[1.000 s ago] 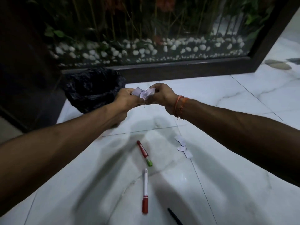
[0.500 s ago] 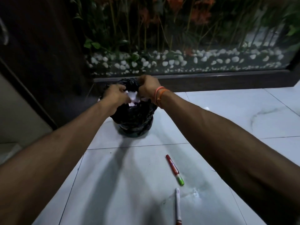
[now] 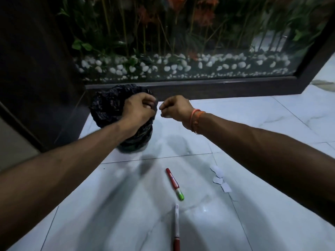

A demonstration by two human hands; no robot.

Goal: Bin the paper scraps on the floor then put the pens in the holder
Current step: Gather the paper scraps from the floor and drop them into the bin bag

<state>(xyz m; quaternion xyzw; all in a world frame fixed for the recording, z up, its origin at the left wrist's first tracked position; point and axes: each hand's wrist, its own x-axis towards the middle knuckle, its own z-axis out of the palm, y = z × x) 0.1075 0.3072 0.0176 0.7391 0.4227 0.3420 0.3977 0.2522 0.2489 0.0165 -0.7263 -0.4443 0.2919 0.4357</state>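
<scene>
A small bin lined with a black bag (image 3: 108,107) stands on the white floor by the dark frame. My left hand (image 3: 140,109) hovers over the bin's right rim with its fingers curled. My right hand (image 3: 176,109) is just right of the bin, also curled into a fist. No paper shows in either hand. A few white paper scraps (image 3: 220,180) lie on the tile under my right forearm. A red pen with a green end (image 3: 174,183) lies mid-floor, and a white pen with a red cap (image 3: 176,227) lies nearer me. No pen holder is in view.
Behind the bin a glass panel (image 3: 181,51) shows plants and white pebbles, set in a dark wooden frame (image 3: 217,87). A dark wall panel (image 3: 36,69) closes off the left. Marble tiles (image 3: 253,124) stretch to the right.
The paper held between both hands over the bin is gone from view. My right hand has drawn away to the right of the bin, and the scraps on the floor are back in view.
</scene>
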